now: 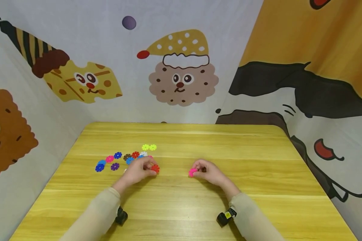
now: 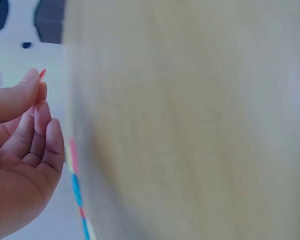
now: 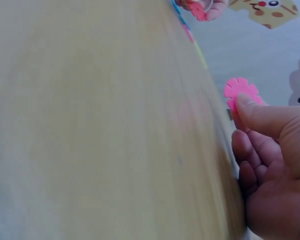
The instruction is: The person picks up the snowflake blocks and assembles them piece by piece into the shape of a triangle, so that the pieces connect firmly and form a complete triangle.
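The left hand (image 1: 140,171) pinches a red disc (image 1: 155,168) between thumb and fingertips, low over the wooden surface (image 1: 181,207) and just right of the scattered pile of discs (image 1: 125,158). Holding it by the edge keeps the notched rim free, which looks like the reason for the fingertip grip rather than a full-palm grasp. In the left wrist view only a thin red sliver of the disc (image 2: 42,74) shows past the thumb, with the other fingers curled loosely beneath it.

The right hand (image 1: 209,172) grasps a pink disc (image 1: 192,172) the same way, thumb on top and fingers curled under, well to the right of the pile and facing the red disc across a gap. The 2 discs are apart, not touching; each is turned toward the other hand, and both sit just above the surface or resting on it, I cannot tell which.

The pink disc (image 3: 241,93) is seen best from the right wrist: a flat, thin plastic flower shape with rounded lobes divided by narrow slits, uniform bright pink, its lower part covered by the thumb. The red disc appears to be the same kind of piece.

The pile holds blue, purple, pink, brown, red and white pieces lying flat, with 2 yellow-green discs (image 1: 149,147) at its far edge, side by side. Cartoon-printed cloth (image 1: 181,77) encloses the surface on 3 sides.
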Demonstrator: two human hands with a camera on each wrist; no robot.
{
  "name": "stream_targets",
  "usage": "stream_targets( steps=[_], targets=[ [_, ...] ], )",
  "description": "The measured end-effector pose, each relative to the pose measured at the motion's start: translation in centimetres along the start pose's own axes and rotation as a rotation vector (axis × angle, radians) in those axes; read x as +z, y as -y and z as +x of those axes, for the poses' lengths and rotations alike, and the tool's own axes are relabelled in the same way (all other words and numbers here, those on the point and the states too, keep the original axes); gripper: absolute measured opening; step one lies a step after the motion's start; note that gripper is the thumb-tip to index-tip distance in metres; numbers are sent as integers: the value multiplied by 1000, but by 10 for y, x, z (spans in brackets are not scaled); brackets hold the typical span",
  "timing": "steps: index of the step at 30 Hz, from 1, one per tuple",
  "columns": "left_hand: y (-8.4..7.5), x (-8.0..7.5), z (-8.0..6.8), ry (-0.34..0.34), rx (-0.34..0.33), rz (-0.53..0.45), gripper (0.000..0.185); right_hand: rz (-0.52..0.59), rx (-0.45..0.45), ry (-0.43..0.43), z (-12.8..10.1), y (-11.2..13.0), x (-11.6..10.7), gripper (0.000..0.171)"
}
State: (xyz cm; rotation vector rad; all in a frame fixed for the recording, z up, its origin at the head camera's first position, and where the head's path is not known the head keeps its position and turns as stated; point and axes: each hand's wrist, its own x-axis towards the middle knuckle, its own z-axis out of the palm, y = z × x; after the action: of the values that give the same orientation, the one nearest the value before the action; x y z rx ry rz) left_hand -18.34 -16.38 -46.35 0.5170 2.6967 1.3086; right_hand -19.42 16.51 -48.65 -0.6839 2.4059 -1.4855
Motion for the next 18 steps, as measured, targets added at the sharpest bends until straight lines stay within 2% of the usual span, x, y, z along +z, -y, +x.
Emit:
stream_targets(
  steps=[6,10,14,18],
  targets=[
    [-21,12,2,-44,14,-114,28,53,32,-66,-3,3,2,8],
    [-32,18,5,-63,-17,-199,28,57,37,-108,-5,12,5,8],
    [-40,23,9,-79,-34,-271,28,57,21,-159,-6,20,7,8],
    [-45,30,13,-99,-16,-322,27,68,5,-212,-5,25,9,6]
  ],
)
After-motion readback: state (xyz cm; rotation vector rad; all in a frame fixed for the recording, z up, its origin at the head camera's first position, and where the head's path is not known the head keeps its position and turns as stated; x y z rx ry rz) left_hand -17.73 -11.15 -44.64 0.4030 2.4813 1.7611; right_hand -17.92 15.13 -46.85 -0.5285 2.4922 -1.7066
